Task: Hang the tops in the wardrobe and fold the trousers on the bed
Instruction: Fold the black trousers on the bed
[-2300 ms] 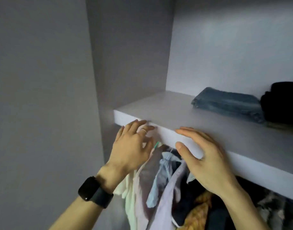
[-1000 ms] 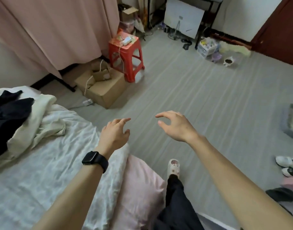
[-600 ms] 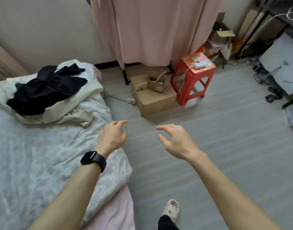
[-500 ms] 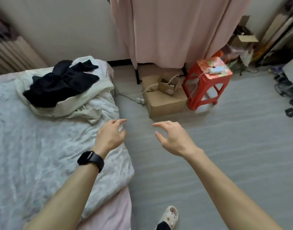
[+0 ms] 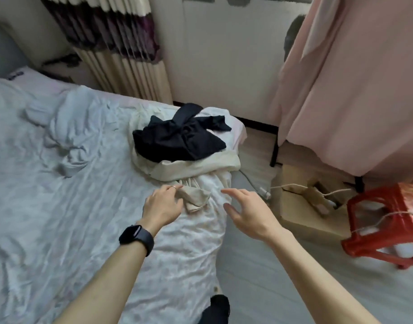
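Fingertips of left hand (image 5: 162,204) hidden against cream garment (image 5: 198,198), grip unclear; fingers of right hand (image 5: 245,212) spread, empty.

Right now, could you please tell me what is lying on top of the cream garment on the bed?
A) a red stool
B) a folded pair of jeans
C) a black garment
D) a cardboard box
C: the black garment lies bunched on top of the cream garment near the far corner of the bed.
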The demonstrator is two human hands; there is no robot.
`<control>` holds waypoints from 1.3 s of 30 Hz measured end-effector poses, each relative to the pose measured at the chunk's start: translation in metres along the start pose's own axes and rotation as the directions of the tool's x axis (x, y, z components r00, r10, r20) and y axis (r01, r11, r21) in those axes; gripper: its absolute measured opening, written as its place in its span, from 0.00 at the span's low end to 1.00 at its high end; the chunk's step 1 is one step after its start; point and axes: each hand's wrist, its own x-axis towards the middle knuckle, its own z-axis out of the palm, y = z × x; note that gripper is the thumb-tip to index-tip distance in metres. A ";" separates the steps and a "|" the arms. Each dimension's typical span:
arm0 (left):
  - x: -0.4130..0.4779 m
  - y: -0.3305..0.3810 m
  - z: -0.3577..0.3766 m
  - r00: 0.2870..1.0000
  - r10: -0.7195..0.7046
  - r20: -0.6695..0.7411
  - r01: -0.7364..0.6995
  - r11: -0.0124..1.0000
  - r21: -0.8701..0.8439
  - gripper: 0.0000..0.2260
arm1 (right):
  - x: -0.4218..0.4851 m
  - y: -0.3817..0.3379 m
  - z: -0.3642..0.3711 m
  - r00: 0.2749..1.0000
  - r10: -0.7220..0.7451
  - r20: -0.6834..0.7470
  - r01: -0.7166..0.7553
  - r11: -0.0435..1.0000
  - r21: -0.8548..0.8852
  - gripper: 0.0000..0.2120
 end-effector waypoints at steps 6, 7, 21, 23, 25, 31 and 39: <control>0.118 -0.052 -0.035 0.983 -0.183 0.025 0.185 0.978 -0.101 0.22 | 0.165 0.003 0.005 0.989 -0.031 0.141 0.035 0.999 -0.023 0.22; 0.132 -0.057 -0.038 0.977 -0.209 0.039 0.212 0.971 -0.112 0.23 | 0.189 0.004 0.007 0.987 -0.032 0.156 0.036 0.999 -0.023 0.22; 0.375 -0.129 -0.050 0.855 -0.504 0.123 0.512 0.782 -0.355 0.29 | 0.541 0.021 0.077 0.905 0.095 0.415 -0.097 0.995 -0.017 0.35; 0.409 -0.138 -0.047 0.841 -0.527 0.123 0.530 0.755 -0.386 0.33 | 0.584 0.021 0.092 0.894 0.108 0.435 -0.148 0.987 0.059 0.39; 0.441 -0.150 -0.045 0.829 -0.550 0.106 0.547 0.756 -0.359 0.36 | 0.626 0.022 0.110 0.857 0.102 0.506 -0.195 0.972 0.134 0.44; 0.491 -0.182 -0.048 0.798 -0.577 0.175 0.598 0.793 -0.116 0.19 | 0.679 0.034 0.144 0.818 -0.036 0.574 -0.040 0.992 0.119 0.21; 0.420 -0.164 -0.094 0.768 -0.634 0.092 0.575 0.619 -0.535 0.11 | 0.641 0.005 0.079 0.838 -0.202 0.507 0.075 0.963 0.261 0.06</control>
